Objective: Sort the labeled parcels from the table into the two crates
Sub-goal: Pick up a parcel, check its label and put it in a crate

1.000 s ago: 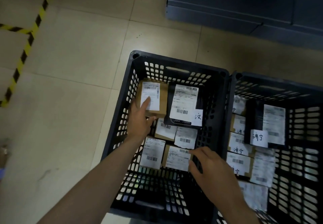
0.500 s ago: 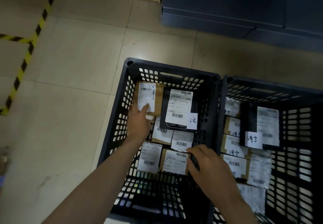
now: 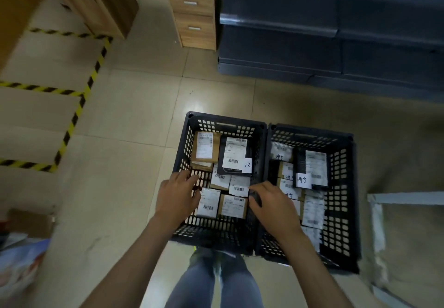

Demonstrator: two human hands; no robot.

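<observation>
Two black slatted crates stand side by side on the floor, the left crate (image 3: 185,144) and the right crate (image 3: 346,163). Both hold several labeled parcels. A tall brown box (image 3: 207,149) and a black parcel (image 3: 234,155) with a white tag lie at the far end of the left crate. My left hand (image 3: 176,196) hovers over that crate's left wall with relaxed fingers, holding nothing. My right hand (image 3: 269,203) hangs over the wall shared by the two crates, its fingers loosely bent, with nothing in it.
Dark shelving (image 3: 336,31) runs along the back right. A wooden drawer unit (image 3: 192,7) and a wooden cabinet (image 3: 96,2) stand behind. Yellow-black tape (image 3: 72,120) marks the floor at left. A pale table corner (image 3: 384,202) shows at right. My legs (image 3: 211,281) are below.
My left hand has let go of the tall brown box and drawn back to the crate's left wall. The camera has risen and pulled away, so both crates look smaller.
</observation>
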